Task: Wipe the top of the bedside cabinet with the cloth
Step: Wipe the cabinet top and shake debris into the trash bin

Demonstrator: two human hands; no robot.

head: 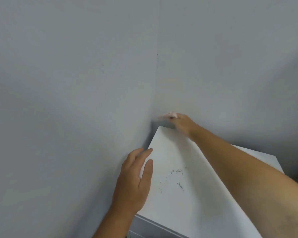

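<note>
A small pale pink cloth (169,115) is showing blurred at the far corner of the white bedside cabinet top (172,152), against the grey wall (76,83). The right hand (181,123) is reaching across with arm outstretched, its fingers seemingly closing on the cloth, though blur is hiding the grip. Dark specks (176,179) are lying mid-top. The left hand (134,179) is resting flat along the cabinet's left edge, fingers loosely apart, gripping nothing. No writing is showing.
</note>
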